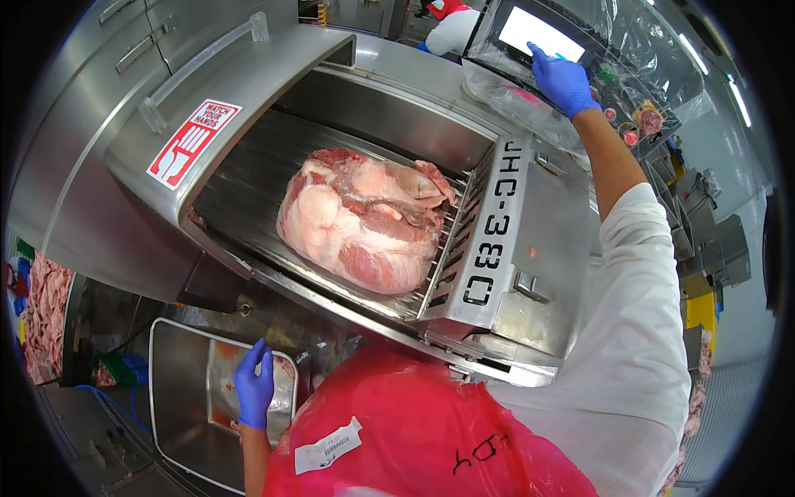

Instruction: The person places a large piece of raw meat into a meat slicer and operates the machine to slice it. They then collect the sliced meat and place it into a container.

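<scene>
A large slab of raw pink meat (pixel 364 219) lies on the grooved bed of a stainless steel slicing machine (pixel 530 248), whose lid (pixel 166 91) is raised at the left. My right hand (pixel 563 81), in a blue glove, reaches up with its forefinger touching a plastic-covered touchscreen (pixel 538 35) above the machine. My left hand (pixel 254 387), also blue-gloved, rests with fingers spread on a shallow metal tray (pixel 178 389) below the machine's front. I wear a white sleeve and a red plastic apron (pixel 414 431).
A pile of cut meat pieces (pixel 45 311) lies at the far left. Coloured buttons (pixel 633 124) sit under plastic film to the right of the screen. Another person in white and red (pixel 451 25) stands behind the machine. A red-and-white warning sticker (pixel 193 142) marks the lid.
</scene>
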Demonstrator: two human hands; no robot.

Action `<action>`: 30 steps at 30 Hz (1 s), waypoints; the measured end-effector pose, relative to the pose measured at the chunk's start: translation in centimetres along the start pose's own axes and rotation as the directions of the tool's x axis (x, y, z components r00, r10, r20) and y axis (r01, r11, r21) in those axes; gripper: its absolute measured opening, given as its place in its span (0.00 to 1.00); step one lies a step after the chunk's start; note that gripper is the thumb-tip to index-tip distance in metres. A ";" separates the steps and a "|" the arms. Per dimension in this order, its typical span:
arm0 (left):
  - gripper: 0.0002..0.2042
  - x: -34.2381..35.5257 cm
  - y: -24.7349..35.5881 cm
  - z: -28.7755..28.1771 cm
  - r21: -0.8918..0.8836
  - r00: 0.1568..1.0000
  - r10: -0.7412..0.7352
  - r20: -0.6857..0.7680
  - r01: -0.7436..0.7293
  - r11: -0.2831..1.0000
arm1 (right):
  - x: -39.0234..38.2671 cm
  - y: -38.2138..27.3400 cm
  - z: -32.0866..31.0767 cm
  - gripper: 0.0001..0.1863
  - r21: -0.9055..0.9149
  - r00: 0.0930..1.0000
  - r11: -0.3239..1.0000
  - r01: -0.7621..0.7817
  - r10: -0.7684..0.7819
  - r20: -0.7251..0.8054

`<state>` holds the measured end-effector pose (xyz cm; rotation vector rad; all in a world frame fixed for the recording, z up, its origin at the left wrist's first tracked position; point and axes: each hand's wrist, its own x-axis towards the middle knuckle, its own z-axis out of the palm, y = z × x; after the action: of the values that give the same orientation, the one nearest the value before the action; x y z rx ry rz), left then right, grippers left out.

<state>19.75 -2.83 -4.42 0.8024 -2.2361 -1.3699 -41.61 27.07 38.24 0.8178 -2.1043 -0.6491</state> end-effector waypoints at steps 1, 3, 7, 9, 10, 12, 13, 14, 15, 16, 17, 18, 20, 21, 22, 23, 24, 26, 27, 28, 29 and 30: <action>0.15 0.0 0.0 0.1 -0.005 1.000 0.005 -0.005 -0.005 1.000 | 0.1 0.2 0.3 0.26 0.006 1.000 1.000 0.012 -0.012 -0.011; 0.16 -0.1 0.0 0.2 -0.016 1.000 0.017 -0.021 -0.017 1.000 | 0.2 0.2 0.6 0.26 -0.010 1.000 1.000 0.005 -0.005 0.001; 0.17 -0.2 0.0 0.3 -0.027 1.000 -0.009 -0.007 0.009 1.000 | 0.2 0.5 1.0 0.26 -0.012 1.000 1.000 0.019 -0.019 -0.006; 0.17 -0.2 0.4 0.2 -0.024 1.000 0.000 -0.007 0.000 1.000 | 0.2 0.4 0.7 0.26 -0.011 1.000 1.000 0.010 -0.010 0.009; 0.17 -0.2 0.4 0.2 -0.033 1.000 -0.002 -0.005 0.002 0.999 | 0.2 0.1 0.3 0.26 -0.014 1.000 1.000 -0.006 0.006 0.030; 0.17 -0.2 0.4 0.2 -0.052 1.000 0.003 -0.003 -0.003 0.999 | 0.0 -0.2 -0.5 0.25 0.009 0.999 1.000 -0.007 0.006 0.041; 0.17 -0.2 0.2 0.2 -0.049 1.000 0.009 -0.002 -0.009 0.999 | -0.2 -0.2 -0.9 0.25 0.035 0.999 0.999 0.008 -0.009 0.032; 0.17 -0.4 0.0 0.2 -0.045 1.000 0.015 -0.001 -0.015 0.999 | -0.4 -0.2 -1.3 0.25 0.060 0.999 0.998 0.023 -0.024 0.022; 0.17 -0.5 -0.3 0.1 -0.039 1.000 0.022 -0.005 -0.023 0.999 | -0.8 -0.7 -2.5 0.22 0.084 0.997 0.994 0.074 -0.076 0.013; 0.17 -0.5 -0.7 0.0 -0.036 1.000 0.022 -0.008 -0.022 0.999 | -1.3 -1.0 -3.4 0.21 0.113 0.995 0.989 0.097 -0.099 0.017; 0.17 -0.6 -1.1 -0.1 -0.033 1.000 0.021 -0.011 -0.021 0.999 | -1.7 -1.3 -4.2 0.21 0.143 0.992 0.983 0.119 -0.123 0.020; 0.17 -0.8 -1.4 -0.1 -0.030 1.000 0.017 -0.005 -0.017 0.999 | -2.3 -1.3 -4.6 0.20 0.171 0.989 0.975 0.140 -0.147 0.030; 0.16 -0.8 -1.9 0.2 -0.024 0.999 0.043 -0.014 -0.043 0.999 | -3.2 0.0 -3.2 0.18 0.161 0.967 0.960 0.230 -0.207 -0.151; 0.16 -0.8 -2.1 0.2 -0.019 0.999 0.047 -0.007 -0.047 0.999 | -3.5 0.1 -3.2 0.18 0.167 0.970 0.962 0.217 -0.194 -0.144; 0.16 -0.8 -2.3 0.1 -0.015 0.999 0.051 -0.001 -0.051 0.999 | -3.7 0.3 -3.1 0.18 0.173 0.974 0.964 0.203 -0.181 -0.137; 0.16 -0.9 -2.6 0.2 -0.009 0.998 0.064 -0.003 -0.064 0.998 | -3.8 0.4 -3.2 0.18 0.154 0.971 0.966 0.208 -0.186 -0.147; 0.17 -0.9 -2.7 0.2 -0.002 0.997 0.079 -0.007 -0.079 0.997 | -3.9 0.5 -3.3 0.19 0.136 0.969 0.968 0.212 -0.190 -0.159; 0.17 -1.0 -2.9 0.1 0.002 0.996 0.094 -0.007 -0.094 0.996 | -3.7 0.6 -3.6 0.20 0.125 0.976 0.973 0.194 -0.179 -0.126; 0.17 -1.1 -2.8 0.0 0.000 0.996 0.093 -0.001 -0.093 0.996 | -3.4 0.7 -3.7 0.21 0.132 0.983 0.976 0.172 -0.163 -0.080; 0.17 -1.2 -2.7 -0.1 -0.002 0.996 0.092 0.004 -0.092 0.996 | -3.1 0.7 -3.7 0.22 0.138 0.989 0.979 0.150 -0.147 -0.034; 0.17 -1.3 -2.5 -0.2 0.005 0.996 0.090 0.005 -0.090 0.996 | -2.9 0.7 -3.8 0.22 0.140 0.987 0.978 0.157 -0.153 -0.039; 0.17 -1.4 -2.3 -0.3 0.011 0.996 0.087 0.006 -0.087 0.996 | -2.6 0.6 -3.8 0.22 0.141 0.986 0.976 0.165 -0.160 -0.045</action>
<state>21.61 -2.93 -6.40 0.6974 -2.2571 -1.3219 -37.40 28.70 39.55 1.0837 -2.0874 -0.5688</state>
